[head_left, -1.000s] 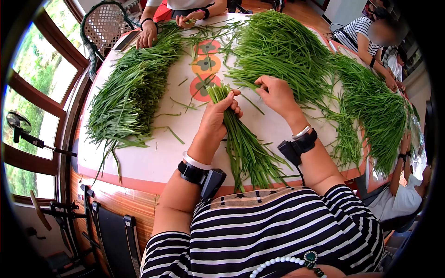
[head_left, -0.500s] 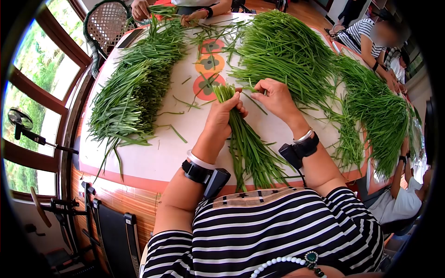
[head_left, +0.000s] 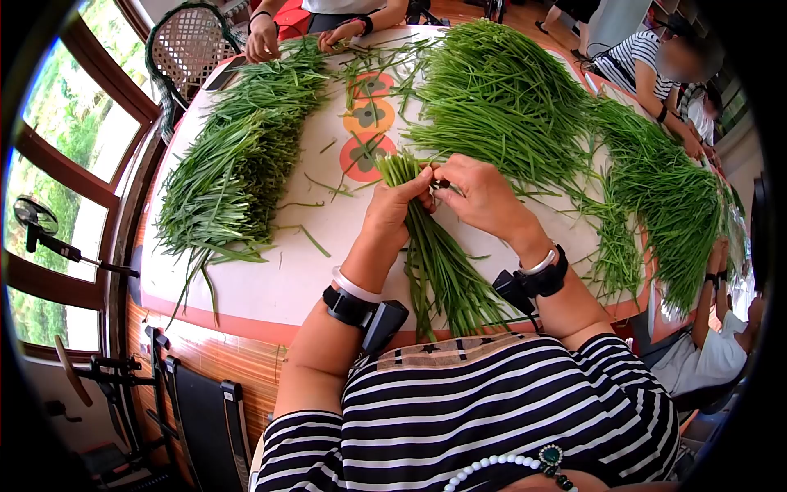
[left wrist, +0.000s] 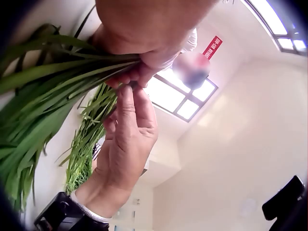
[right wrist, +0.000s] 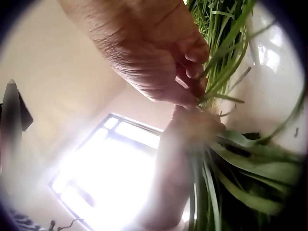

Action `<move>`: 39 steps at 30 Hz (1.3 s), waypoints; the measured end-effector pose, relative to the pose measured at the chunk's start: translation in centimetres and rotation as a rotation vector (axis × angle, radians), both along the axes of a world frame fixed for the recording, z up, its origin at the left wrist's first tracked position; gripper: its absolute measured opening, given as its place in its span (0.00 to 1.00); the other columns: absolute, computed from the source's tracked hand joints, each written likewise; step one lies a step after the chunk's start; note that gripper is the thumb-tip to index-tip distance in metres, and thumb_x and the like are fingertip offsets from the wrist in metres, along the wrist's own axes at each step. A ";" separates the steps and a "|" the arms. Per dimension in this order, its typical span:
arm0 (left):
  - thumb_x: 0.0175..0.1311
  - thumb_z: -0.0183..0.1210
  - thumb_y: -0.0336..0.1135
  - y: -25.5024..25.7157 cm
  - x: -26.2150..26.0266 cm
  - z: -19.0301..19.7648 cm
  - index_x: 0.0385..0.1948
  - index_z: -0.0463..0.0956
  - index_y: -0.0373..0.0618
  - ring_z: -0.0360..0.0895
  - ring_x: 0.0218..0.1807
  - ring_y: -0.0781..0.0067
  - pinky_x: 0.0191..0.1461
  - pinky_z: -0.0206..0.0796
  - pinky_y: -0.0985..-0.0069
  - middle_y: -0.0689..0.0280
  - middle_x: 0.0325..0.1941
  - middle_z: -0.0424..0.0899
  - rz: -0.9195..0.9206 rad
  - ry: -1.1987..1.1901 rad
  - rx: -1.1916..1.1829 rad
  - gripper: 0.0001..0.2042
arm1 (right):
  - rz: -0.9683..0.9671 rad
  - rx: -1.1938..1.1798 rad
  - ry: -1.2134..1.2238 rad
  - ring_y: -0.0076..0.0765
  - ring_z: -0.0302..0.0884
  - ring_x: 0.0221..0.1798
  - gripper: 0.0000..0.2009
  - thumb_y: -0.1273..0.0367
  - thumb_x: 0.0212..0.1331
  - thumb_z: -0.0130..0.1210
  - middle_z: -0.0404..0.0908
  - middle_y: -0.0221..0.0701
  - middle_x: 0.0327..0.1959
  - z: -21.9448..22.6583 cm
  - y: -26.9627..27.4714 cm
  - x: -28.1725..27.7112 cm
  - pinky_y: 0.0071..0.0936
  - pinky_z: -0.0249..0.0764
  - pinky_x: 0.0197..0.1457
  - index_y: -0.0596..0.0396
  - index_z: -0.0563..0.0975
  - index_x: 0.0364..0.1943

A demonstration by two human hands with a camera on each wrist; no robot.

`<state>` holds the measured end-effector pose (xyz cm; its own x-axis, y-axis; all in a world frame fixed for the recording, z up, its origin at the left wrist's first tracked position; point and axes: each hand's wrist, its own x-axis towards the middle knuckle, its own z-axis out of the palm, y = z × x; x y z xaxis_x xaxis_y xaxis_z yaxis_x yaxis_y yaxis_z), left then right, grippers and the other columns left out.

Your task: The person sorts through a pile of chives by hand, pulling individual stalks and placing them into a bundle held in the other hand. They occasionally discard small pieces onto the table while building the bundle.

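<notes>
My left hand grips a bunch of garlic chives near its cut, pale ends, the thumb lying across the stalks. The green leaves hang down toward my lap. My right hand is up against the left fingertips, its thumb and forefinger pinched together. In the right wrist view a thin chive stalk sticks out at those fingertips. The left wrist view shows both hands' fingertips meeting beside the bunch, a small dark bit between them; the fingers hide most of it.
A long chive pile lies on the left of the white table. A larger pile stands ahead right, with more chives at the right edge. Loose stalks lie mid-table. Another person's hands work across the table, near a phone.
My right hand has moved left from the big pile to the left fingertips, bringing a chive stalk. The left hand keeps its grip. The person opposite lifted some chives, then lowered that hand.
</notes>
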<state>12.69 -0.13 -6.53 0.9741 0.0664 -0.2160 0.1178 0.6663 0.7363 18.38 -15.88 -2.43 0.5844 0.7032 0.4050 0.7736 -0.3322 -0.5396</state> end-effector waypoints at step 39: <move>0.71 0.50 0.37 4.8 -1.3 2.7 0.33 0.70 0.45 0.60 0.25 0.79 0.36 0.64 0.78 0.73 0.21 0.62 -0.281 -0.400 -0.428 0.07 | -0.196 -0.079 -0.278 0.40 0.76 0.41 0.05 0.74 0.51 0.59 0.76 0.31 0.35 -3.2 0.0 3.5 0.34 0.74 0.39 0.51 0.80 0.32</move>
<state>11.35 4.71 -3.86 0.9527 -0.2139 0.2160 0.1019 0.8942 0.4359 21.92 -15.84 -5.63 0.5864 0.6240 0.5166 0.8048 -0.5214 -0.2837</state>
